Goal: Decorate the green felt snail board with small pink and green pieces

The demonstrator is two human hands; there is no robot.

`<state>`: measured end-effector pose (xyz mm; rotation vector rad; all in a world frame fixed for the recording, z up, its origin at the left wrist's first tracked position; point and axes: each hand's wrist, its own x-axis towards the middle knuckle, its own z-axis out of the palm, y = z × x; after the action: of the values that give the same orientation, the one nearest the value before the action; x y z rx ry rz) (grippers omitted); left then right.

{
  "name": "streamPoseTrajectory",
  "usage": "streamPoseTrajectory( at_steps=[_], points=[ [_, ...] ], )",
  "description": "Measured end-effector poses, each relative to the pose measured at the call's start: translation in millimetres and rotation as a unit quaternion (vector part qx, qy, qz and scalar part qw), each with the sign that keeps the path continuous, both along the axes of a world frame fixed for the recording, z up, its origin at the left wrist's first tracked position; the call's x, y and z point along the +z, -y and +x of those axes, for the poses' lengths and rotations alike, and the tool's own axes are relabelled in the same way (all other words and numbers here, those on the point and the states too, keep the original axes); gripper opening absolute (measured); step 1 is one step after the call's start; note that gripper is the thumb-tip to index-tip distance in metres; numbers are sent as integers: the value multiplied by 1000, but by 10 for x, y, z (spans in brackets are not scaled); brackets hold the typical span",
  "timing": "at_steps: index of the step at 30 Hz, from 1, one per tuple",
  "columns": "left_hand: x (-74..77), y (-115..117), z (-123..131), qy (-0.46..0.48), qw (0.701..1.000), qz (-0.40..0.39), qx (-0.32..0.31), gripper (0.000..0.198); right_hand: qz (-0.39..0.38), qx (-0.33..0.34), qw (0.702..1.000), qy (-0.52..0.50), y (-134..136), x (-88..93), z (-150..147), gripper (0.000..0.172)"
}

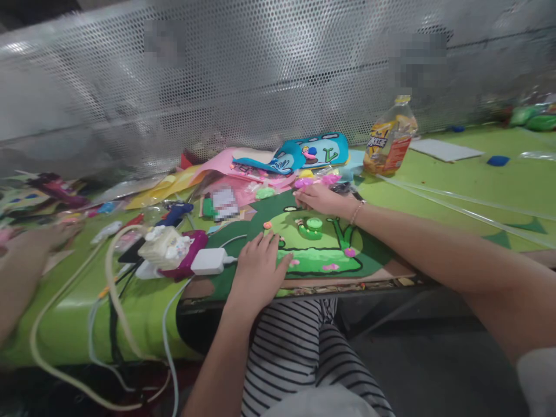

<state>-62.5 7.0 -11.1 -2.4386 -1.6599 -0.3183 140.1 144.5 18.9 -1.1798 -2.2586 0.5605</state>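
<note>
A dark green foam-like sheet (377, 255) lies at the table's front edge, bearing a light green clay picture with black outlines, a small green snail-like figure (311, 228) and pink flowers. My left hand (260, 269) rests flat on the sheet's left part, fingers stretched out. Over the sheet's far edge reaches my right hand (324, 200), a bracelet on its wrist. Its fingertips are drawn together beside a white cloud shape (292, 209) and just short of purple clay (304, 182); anything between them is too small to make out.
Behind lie a blue pouch-like piece (319, 152) and pink sheets (219, 164). A plastic bottle (391, 139) stands back right, near a white board (446, 149). Left are a white charger (208, 261), power strip, cables (46, 318), a blue glue gun (176, 214) and another person's arm (21, 272).
</note>
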Motion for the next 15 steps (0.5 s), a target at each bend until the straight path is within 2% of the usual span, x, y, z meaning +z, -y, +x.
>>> streamPoseTrajectory(
  at_steps=[5,15],
  points=[
    [7,9,0,-1,1000,-6,0,54,-33,-4,998,-51,-7,-10,-9,41],
    [4,-3,-6,6,1000,-3,-4,53,-54,-10,998,-41,10,-3,-6,40]
  ],
)
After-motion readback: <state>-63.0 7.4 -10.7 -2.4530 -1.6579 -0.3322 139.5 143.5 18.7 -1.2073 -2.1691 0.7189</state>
